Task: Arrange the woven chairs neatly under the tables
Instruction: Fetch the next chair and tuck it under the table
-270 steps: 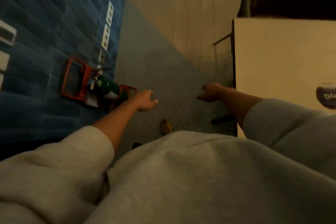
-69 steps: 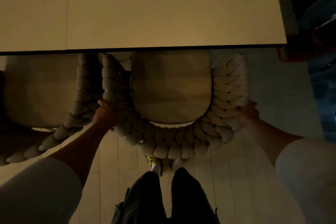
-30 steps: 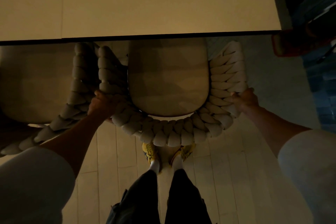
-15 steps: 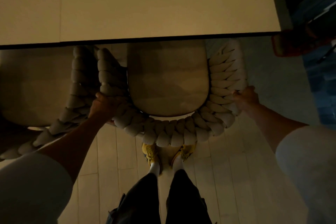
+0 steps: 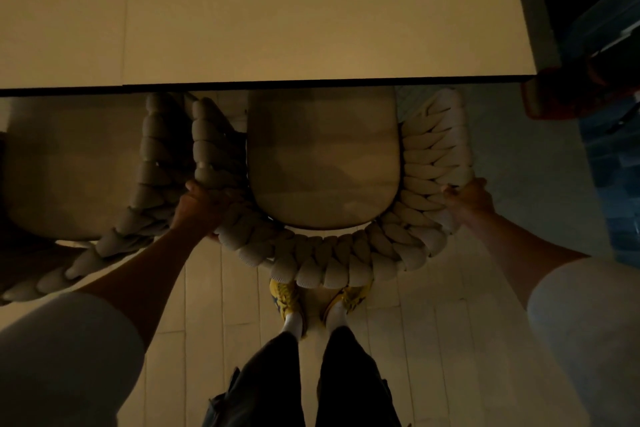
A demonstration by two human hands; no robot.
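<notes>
At the left, a neighbouring woven chair (image 5: 152,163) sits with its seat partly beneath the near edge of the table (image 5: 311,10), its braided arm just beside the one being handled. The left hand (image 5: 202,208) curls around the thick braid at the left rear curve of the middle woven chair (image 5: 329,263), between the two chairs. This chair stands on the floor with the front of its cushion (image 5: 322,163) hidden under the table's near edge and its back well outside it. The right hand (image 5: 469,199) grips the braid at the matching spot on the right rear curve. Holding both sides evenly probably lets the person steer it in straight, parallel to its neighbour. The yellow shoes (image 5: 285,298) stand close behind the backrest, so a forward push looks likely. Beyond the table's right corner lies a dim red object (image 5: 554,94), too blurred to identify.
</notes>
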